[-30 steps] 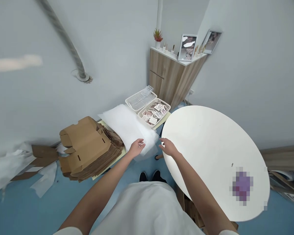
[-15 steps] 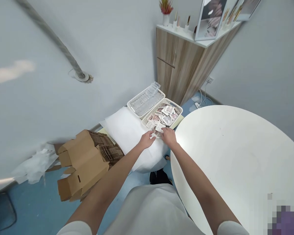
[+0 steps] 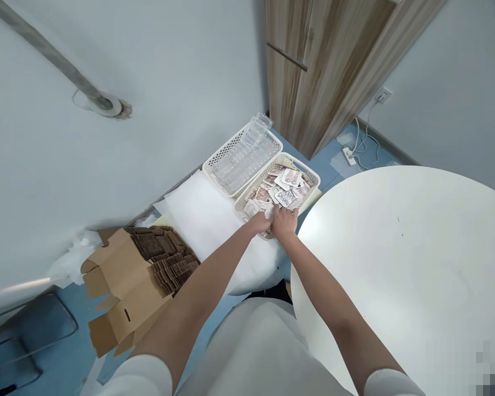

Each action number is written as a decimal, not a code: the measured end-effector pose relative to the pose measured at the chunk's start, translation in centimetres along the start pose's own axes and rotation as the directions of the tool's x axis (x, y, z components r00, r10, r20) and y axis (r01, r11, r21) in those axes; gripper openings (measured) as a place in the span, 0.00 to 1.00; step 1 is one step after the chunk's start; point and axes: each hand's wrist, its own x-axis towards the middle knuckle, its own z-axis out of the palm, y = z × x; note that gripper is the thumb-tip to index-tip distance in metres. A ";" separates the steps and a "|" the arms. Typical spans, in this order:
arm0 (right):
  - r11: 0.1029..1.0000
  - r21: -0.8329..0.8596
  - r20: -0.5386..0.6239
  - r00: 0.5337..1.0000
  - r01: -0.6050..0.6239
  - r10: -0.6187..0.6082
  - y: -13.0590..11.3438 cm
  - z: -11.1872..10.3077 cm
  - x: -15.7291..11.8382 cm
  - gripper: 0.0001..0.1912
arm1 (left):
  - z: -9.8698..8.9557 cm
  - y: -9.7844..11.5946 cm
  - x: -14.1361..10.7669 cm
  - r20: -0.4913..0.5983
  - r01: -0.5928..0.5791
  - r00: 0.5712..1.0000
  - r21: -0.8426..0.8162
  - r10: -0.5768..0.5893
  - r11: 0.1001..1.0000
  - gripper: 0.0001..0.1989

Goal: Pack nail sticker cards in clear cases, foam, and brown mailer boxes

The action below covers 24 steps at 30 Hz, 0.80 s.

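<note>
A white perforated basket (image 3: 314,188) holds many small printed cards (image 3: 286,197) in a loose heap. My left hand (image 3: 259,223) is at its near edge, fingers closed over the cards; what they hold is too small to make out. Right beside it, my right hand (image 3: 284,221) reaches over the same edge, its fingers bent down onto the cards, their tips partly hidden. A second white basket (image 3: 208,168) with clear plastic pieces (image 3: 241,159) stands against the first, further to the left. Both rest by a white padded surface (image 3: 204,212).
An open cardboard box (image 3: 121,264) of dark brown packed pieces stands at the left. A round white table (image 3: 416,253) fills the right side. Behind are a wood-grain cabinet (image 3: 325,66) and a power strip (image 3: 348,156) with cables. A dark-framed chair (image 3: 45,324) is at lower left.
My hands have come closer together at the basket's near edge, and the left fingers have closed. The camera view has tilted down, so the cabinet top is out of sight.
</note>
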 end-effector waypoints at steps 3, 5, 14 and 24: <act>1.000 0.025 -0.022 1.000 -0.001 0.001 -0.1 0.0 0.0 0.27 | -0.1 0.1 0.0 -0.009 0.004 1.000 -0.012 -0.005 1.000 0.13; 0.998 0.054 -0.044 0.999 0.012 -0.010 0.1 0.0 -0.1 0.28 | -0.2 0.0 -0.1 -0.008 -0.005 1.000 -0.034 0.005 0.999 0.13; 0.944 0.278 -0.247 0.963 0.176 -0.106 1.0 -0.7 -2.6 0.31 | -1.4 -1.0 -2.6 -0.161 -0.171 0.979 -0.350 0.121 0.921 0.26; 0.883 0.387 -0.439 0.896 0.264 -0.075 0.4 -2.4 -11.9 0.27 | -1.8 -5.7 -11.5 -0.307 -0.756 0.570 0.167 0.762 0.633 0.26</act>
